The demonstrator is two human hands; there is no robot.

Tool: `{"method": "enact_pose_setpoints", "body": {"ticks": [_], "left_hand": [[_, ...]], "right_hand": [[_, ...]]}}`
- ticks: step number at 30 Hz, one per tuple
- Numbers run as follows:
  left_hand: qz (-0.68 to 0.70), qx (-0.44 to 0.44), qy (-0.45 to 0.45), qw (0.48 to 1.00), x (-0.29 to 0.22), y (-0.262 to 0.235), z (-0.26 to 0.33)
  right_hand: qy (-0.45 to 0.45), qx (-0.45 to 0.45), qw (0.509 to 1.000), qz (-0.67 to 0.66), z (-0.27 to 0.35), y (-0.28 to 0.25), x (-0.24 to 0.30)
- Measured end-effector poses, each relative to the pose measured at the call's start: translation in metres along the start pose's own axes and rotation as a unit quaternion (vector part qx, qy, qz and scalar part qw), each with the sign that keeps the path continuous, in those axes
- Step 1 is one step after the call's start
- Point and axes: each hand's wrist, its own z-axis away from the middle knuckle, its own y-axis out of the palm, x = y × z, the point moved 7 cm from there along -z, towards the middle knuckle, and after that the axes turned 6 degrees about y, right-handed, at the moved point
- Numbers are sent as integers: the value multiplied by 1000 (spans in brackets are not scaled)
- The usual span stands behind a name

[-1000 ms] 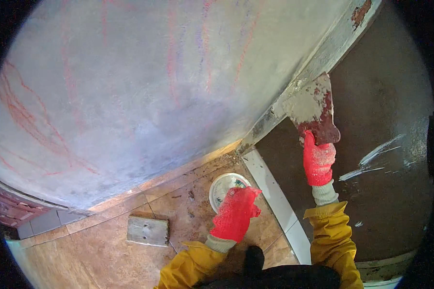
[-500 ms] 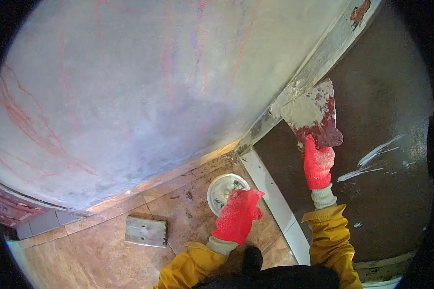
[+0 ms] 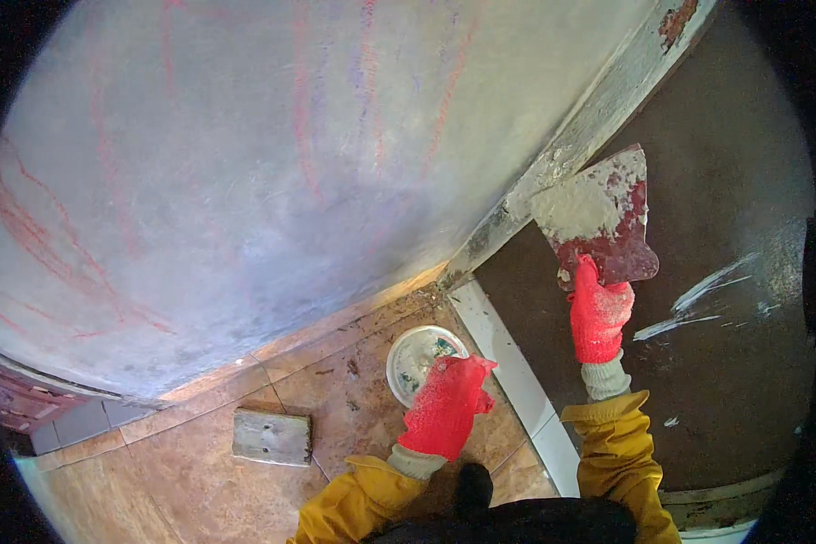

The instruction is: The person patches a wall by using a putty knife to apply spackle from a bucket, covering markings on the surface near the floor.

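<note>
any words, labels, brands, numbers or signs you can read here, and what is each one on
No readable text.
Round white container by the left hand: coloured marks, too small to tell if they are print.
Wall: red and purple streaks, no letters I can make out.
Scraper in the right hand: no lettering visible.

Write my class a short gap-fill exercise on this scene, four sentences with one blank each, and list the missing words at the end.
1. The scraper is held in the person's ____ hand.
2. Both gloves are ____ in colour.
3. In the picture, the block lies on the floor to the ____ of the tub.
4. Both sleeves are ____ in colour.

Missing words: right; red; left; yellow.
</note>
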Motion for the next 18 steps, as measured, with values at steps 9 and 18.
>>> {"method": "enact_pose_setpoints", "body": {"ticks": [9, 18], "left_hand": [[26, -4, -20, 999, 6, 1, 1], [56, -24, -36, 997, 0, -6, 3]], "right_hand": [[-60, -34, 995, 75, -3, 2, 3], [-318, 33, 930, 178, 15, -12, 49]]}}
